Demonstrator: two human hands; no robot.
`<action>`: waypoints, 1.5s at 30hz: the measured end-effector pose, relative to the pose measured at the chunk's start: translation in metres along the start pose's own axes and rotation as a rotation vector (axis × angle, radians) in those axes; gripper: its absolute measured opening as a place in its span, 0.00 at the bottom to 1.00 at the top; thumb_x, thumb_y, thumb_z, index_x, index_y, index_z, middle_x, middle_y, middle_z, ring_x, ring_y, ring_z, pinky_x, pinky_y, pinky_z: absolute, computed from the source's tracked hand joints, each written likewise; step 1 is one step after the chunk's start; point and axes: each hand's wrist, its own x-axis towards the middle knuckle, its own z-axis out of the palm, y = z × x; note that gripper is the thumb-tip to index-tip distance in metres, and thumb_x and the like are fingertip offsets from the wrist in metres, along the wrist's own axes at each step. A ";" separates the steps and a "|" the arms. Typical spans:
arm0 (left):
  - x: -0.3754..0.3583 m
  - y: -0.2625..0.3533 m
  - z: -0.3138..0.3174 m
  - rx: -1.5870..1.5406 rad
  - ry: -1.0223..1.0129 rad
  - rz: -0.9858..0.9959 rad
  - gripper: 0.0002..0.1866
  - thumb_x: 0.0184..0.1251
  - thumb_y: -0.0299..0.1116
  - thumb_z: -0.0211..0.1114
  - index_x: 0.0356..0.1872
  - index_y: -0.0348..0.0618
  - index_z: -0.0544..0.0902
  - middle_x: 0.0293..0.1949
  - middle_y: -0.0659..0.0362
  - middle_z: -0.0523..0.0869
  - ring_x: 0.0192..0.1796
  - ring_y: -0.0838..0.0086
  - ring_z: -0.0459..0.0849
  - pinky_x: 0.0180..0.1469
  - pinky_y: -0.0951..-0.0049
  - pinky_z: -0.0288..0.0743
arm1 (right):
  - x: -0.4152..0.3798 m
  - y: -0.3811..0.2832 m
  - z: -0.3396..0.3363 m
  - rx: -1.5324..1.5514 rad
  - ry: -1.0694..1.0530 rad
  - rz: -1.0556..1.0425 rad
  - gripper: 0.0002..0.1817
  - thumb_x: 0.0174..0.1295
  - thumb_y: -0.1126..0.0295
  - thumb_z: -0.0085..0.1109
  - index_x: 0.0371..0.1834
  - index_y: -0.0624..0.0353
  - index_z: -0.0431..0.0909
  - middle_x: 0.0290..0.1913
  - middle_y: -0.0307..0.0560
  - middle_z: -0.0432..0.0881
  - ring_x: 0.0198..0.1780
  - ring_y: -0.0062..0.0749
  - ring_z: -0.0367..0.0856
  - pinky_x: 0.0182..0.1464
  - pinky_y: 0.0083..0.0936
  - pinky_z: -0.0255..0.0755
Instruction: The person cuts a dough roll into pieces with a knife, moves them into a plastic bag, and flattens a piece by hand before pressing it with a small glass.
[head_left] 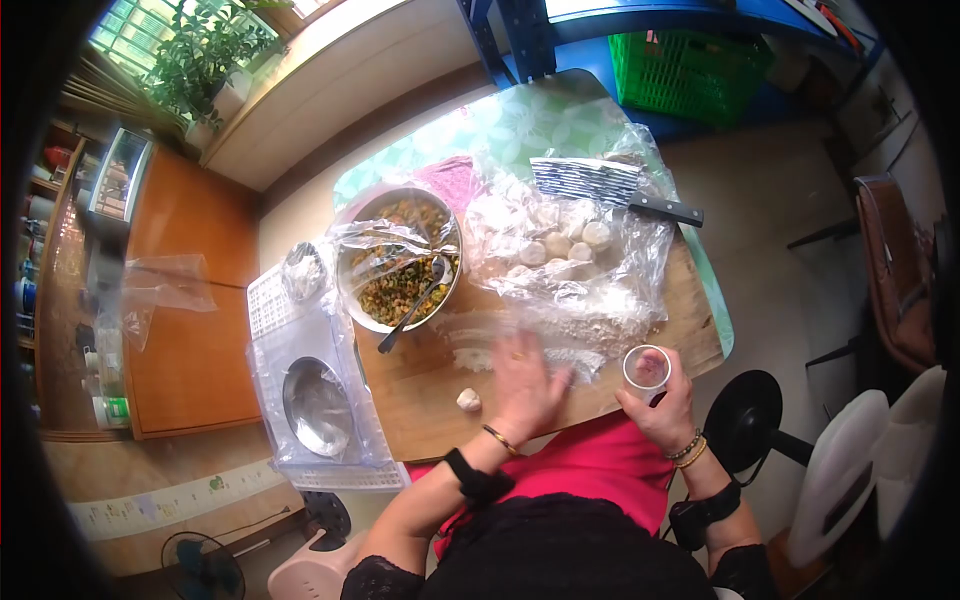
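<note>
The fisheye view bends everything near the edges, and the dark rim cuts off the room on both sides; the person's lower arms and lap fill the bottom of the picture. Whatever lies under the left hand is hidden: the hand is spread flat, palm down, on the floured wooden board that covers the tabletop, and no dough shows beneath it. A small dough piece lies on the board just beside that hand, on its left, apart from the fingers. The right hand has its grip closed around a small clear cup, held upright at the board's near right edge; the cup's contents are too blurred to tell. Behind the hands, crumpled clear plastic veils several round dough balls, so their number is hard to make out. A metal bowl of chopped filling stands to the left with a spoon leaning in it, partly under plastic wrap. A cleaver rests at the far side.
</note>
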 end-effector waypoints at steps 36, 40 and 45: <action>0.017 -0.082 -0.012 -0.185 0.315 -0.386 0.31 0.65 0.37 0.60 0.66 0.31 0.64 0.66 0.34 0.66 0.67 0.39 0.65 0.71 0.51 0.57 | 0.003 0.018 -0.012 0.083 -0.087 0.047 0.32 0.43 0.69 0.76 0.53 0.62 0.71 0.43 0.52 0.82 0.44 0.38 0.85 0.48 0.31 0.79; -0.008 -0.033 -0.009 -0.304 0.166 0.016 0.33 0.66 0.38 0.61 0.66 0.28 0.65 0.63 0.33 0.69 0.66 0.39 0.67 0.70 0.51 0.58 | 0.002 0.024 -0.012 0.077 -0.060 0.032 0.33 0.43 0.69 0.76 0.53 0.62 0.71 0.42 0.52 0.82 0.44 0.39 0.85 0.48 0.31 0.79; 0.003 -0.033 -0.012 -0.163 0.290 -0.375 0.38 0.68 0.43 0.58 0.70 0.25 0.59 0.64 0.31 0.70 0.66 0.40 0.68 0.70 0.53 0.59 | 0.001 0.028 -0.015 0.053 -0.038 0.041 0.33 0.43 0.69 0.76 0.54 0.62 0.71 0.42 0.53 0.83 0.44 0.40 0.85 0.48 0.31 0.79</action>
